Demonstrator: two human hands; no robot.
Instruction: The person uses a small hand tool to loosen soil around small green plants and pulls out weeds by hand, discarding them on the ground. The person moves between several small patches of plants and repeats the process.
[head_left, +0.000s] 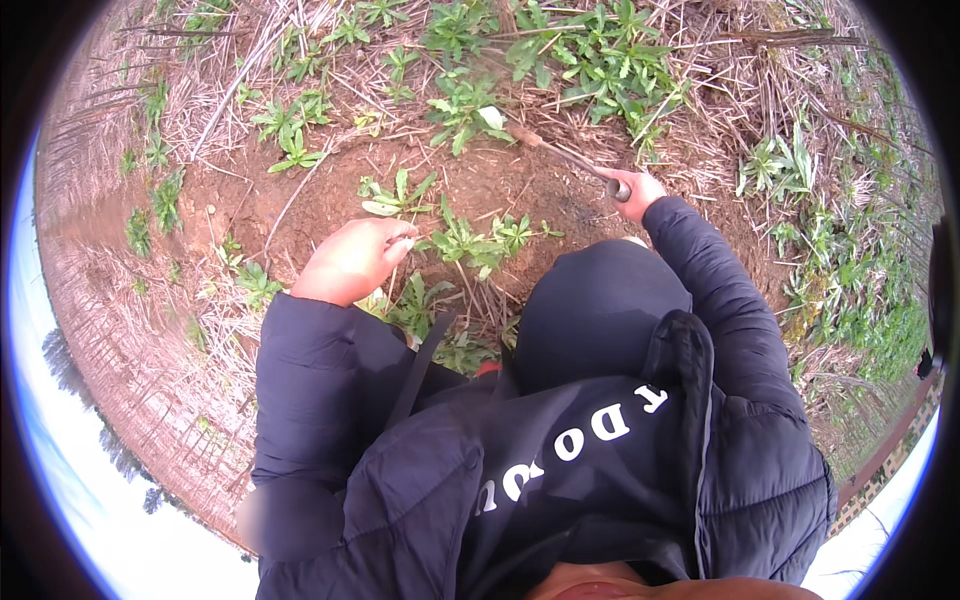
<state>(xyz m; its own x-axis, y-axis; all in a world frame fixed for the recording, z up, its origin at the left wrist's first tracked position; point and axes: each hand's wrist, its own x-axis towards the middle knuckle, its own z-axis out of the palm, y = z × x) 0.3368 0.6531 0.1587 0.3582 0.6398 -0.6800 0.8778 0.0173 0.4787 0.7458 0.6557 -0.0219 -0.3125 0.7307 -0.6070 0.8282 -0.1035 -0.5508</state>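
My right hand (636, 193) is closed around the handle end of a metal hand tool (566, 156), whose hollow round socket shows beside my fingers. The tool's soil-coated tip points up and left, close to a leafy green plant (466, 109). My left hand (360, 259) hovers low over the ground at the left, thumb and fingertips drawn together; whether something thin lies between them I cannot tell. Just beyond its fingertips grows a small green plant (399, 196), and to its right stands another low leafy plant (469, 244) in the brown soil.
Dry straw and stalks (720, 142) cover much of the ground around a strip of bare soil (300, 195). A long dry stem (289, 206) curves near my left hand. More green weeds (615, 60) grow ahead and along the right. My bent knee (604, 307) is below the tool.
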